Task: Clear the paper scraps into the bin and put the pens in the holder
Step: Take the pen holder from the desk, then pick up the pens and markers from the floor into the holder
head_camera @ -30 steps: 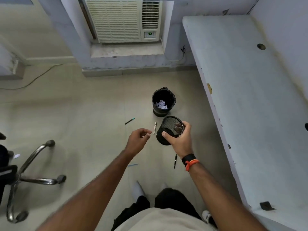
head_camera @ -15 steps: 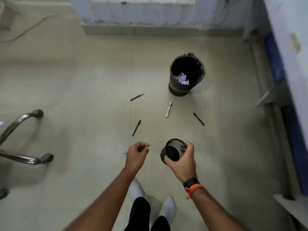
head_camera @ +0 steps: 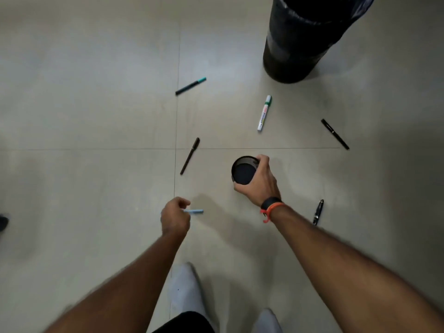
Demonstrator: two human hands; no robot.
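1. the pen-gathering step is in hand: the right hand (head_camera: 260, 186) is clamped round the mesh holder (head_camera: 245, 170), low over the floor (head_camera: 96, 116).
2. the left hand (head_camera: 175, 217), fingers curled, meets a light blue pen (head_camera: 195, 211); i cannot tell whether it grips it.
3. next: secure that pen and drop it into the holder. the white marker (head_camera: 264, 112) and dark pens (head_camera: 189, 156) lie loose short of the bin (head_camera: 307, 37).

On the tiled floor (head_camera: 72, 116), the white marker (head_camera: 264, 113) lies between the black round bin (head_camera: 298, 44) behind and the black mesh pen holder (head_camera: 243, 173) before it.
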